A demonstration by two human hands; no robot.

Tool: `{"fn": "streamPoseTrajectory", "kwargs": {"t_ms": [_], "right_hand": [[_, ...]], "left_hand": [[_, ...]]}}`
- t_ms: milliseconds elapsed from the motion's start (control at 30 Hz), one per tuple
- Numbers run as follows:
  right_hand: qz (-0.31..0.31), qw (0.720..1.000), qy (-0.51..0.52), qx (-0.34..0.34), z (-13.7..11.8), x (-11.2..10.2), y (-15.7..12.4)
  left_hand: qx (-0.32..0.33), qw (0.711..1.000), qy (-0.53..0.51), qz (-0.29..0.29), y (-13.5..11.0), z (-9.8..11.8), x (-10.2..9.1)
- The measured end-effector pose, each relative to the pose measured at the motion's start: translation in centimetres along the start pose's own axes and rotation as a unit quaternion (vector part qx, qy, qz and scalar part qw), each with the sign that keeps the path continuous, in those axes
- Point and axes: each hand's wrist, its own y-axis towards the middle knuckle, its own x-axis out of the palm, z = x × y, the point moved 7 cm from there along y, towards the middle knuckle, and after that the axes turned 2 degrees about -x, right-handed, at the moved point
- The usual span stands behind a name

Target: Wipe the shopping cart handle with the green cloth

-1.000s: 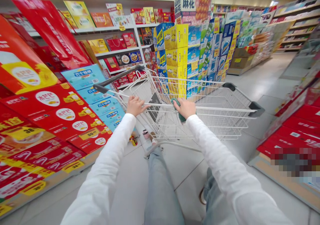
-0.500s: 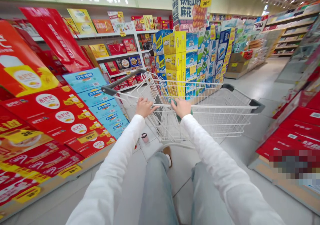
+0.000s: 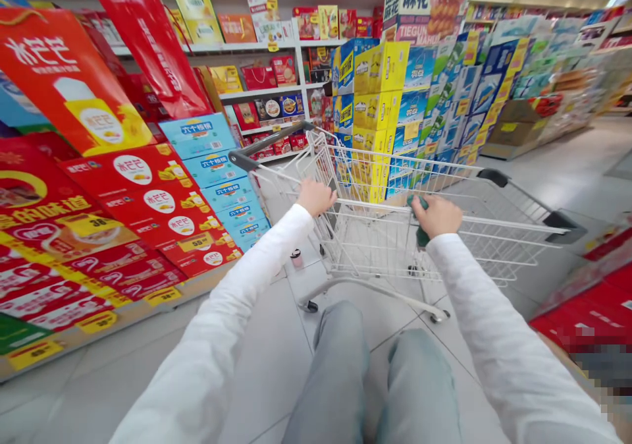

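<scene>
A white wire shopping cart [image 3: 390,215] stands sideways in front of me, its side rail nearest. My left hand [image 3: 316,197] is closed over that rail toward the handle end. Farther right along the same rail, my right hand [image 3: 439,216] is closed on a dark green cloth [image 3: 422,233], which it presses against the wire. Part of the cloth is hidden under the fingers. The grey handle [image 3: 266,142] is at the cart's left end, and dark plastic corners cap the right end. The basket's wires show the floor through them.
Stacked red gift boxes [image 3: 143,207] and light blue boxes [image 3: 212,167] line the left. Behind the cart rises a stack of yellow boxes [image 3: 378,114]. A small pink container with a dark top [image 3: 296,258] is on the floor. Red boxes [image 3: 592,299] stand at right.
My right hand has slid right along the rail with the green cloth, widening the gap between my hands. My left hand stays on the rail. The view has turned, shifting the scene right.
</scene>
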Motion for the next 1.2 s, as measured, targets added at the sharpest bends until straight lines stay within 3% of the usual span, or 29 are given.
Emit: {"fn": "streamPoseTrajectory", "kwargs": {"t_ms": [100, 167, 267, 333, 400, 500, 600, 700, 767, 900, 1033, 1133, 1200], "right_hand": [[0.012, 0.999, 0.030, -0.032, -2.4, 0.1, 0.0], [0.010, 0.998, 0.042, -0.054, -2.1, 0.2, -0.2], [0.011, 0.998, 0.045, -0.035, 2.6, 0.3, -0.6], [0.035, 0.998, 0.046, 0.016, 8.0, 0.1, -0.9], [0.062, 0.994, 0.060, 0.063, 13.7, 0.0, -1.0], [0.060, 0.983, 0.073, 0.155, 21.5, 0.9, -0.9], [0.014, 0.975, 0.102, 0.199, 25.4, 1.8, -0.4], [-0.007, 0.972, 0.100, 0.215, 25.9, 1.7, 0.2], [-0.005, 0.971, 0.079, 0.226, 25.3, 1.5, 0.4], [0.003, 0.972, 0.042, 0.230, 24.5, 1.0, 0.3], [-0.018, 0.984, 0.042, 0.172, 25.1, 0.6, 0.7], [-0.025, 0.981, 0.021, 0.192, 25.0, 0.2, 0.9], [-0.017, 0.979, 0.001, 0.204, 23.6, 0.0, 0.9]], "left_hand": [[-0.020, 0.990, -0.077, -0.115, 3.1, 0.8, 1.3], [-0.007, 0.955, -0.185, -0.233, 4.3, 1.4, 3.5], [-0.018, 0.855, -0.314, -0.411, 3.9, 1.7, 7.2], [-0.028, 0.822, -0.348, -0.451, 3.6, 1.5, 8.7], [-0.026, 0.821, -0.362, -0.440, 3.7, 1.2, 9.3], [-0.024, 0.853, -0.345, -0.392, 4.3, 0.7, 9.2], [-0.037, 0.904, -0.305, -0.297, 5.2, 0.0, 7.9], [-0.063, 0.929, -0.271, -0.243, 5.7, -0.4, 7.0], [-0.053, 0.931, -0.276, -0.231, 5.9, -0.1, 6.7], [-0.003, 0.908, -0.331, -0.257, 5.8, 0.9, 6.8], [-0.018, 0.889, -0.354, -0.289, 5.7, 0.5, 7.5], [-0.013, 0.892, -0.332, -0.306, 6.0, 0.5, 7.8], [0.003, 0.899, -0.307, -0.313, 6.2, 0.8, 7.8]]}}
